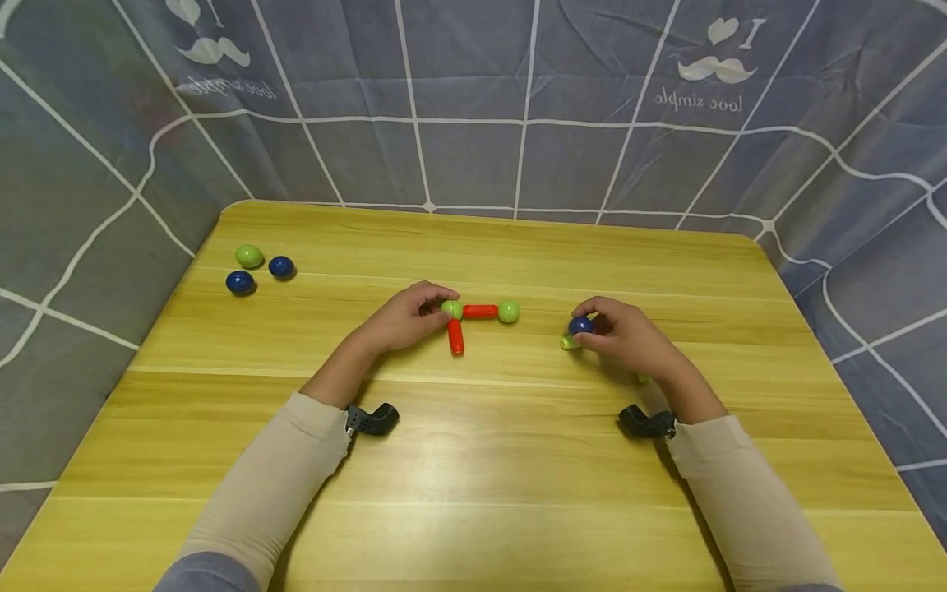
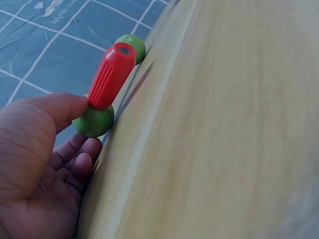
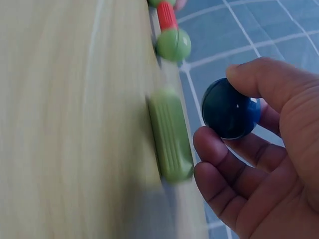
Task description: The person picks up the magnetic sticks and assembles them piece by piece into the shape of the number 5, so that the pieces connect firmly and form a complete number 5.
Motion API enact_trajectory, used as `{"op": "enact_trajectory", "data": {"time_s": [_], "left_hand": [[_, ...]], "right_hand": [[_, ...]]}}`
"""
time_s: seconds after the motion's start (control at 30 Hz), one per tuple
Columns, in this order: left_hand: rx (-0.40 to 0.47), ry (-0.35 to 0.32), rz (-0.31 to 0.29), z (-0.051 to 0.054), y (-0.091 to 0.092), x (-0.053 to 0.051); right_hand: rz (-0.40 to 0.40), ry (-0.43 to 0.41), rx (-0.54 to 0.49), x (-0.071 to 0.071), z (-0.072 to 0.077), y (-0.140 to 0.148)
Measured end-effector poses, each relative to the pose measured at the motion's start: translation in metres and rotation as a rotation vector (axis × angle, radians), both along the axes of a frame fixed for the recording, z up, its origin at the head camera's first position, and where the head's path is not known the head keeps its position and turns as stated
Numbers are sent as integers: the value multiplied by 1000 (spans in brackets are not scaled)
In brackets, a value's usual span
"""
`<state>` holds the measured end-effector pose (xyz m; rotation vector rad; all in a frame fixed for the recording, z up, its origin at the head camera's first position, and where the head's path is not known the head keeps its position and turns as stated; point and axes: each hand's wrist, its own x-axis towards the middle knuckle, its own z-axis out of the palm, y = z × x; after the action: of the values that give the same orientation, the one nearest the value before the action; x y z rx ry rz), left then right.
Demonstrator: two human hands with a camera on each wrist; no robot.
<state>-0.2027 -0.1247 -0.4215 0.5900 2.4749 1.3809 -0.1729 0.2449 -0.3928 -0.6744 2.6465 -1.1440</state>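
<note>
My left hand (image 1: 407, 316) pinches a green ball (image 2: 94, 122) between thumb and fingers. Two red rods join onto that ball: one red rod (image 1: 456, 337) points toward me, the other red rod (image 1: 481, 312) runs right to a second green ball (image 1: 509, 311). Off to the right, my right hand (image 1: 625, 333) holds a dark blue ball (image 3: 230, 108) with thumb and fingertips. A ribbed green rod (image 3: 171, 137) lies on the table beside that hand, apart from the blue ball; the head view shows only its end.
At the far left of the wooden table (image 1: 473, 477) sit a green ball (image 1: 249, 256), a blue ball (image 1: 281, 266) and another blue ball (image 1: 240, 283). A small green piece (image 1: 643, 377) is mostly hidden under the right wrist. Grey-blue checked cloth (image 1: 473, 82) hangs behind the table.
</note>
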Motion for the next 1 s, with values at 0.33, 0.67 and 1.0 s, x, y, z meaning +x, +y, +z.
{"op": "enact_trajectory", "data": {"time_s": [0.33,0.67,1.0], "left_hand": [[-16,-19,16,0,2,0],[-11,-15,31,-2,1,0],[-4,-12,47,-1,0,-1]], "right_hand": [[44,-111,-183,8,5,-32],[130,-268,-117,16,-2,-88],[101,-223,-47,18,-6,-120]]}}
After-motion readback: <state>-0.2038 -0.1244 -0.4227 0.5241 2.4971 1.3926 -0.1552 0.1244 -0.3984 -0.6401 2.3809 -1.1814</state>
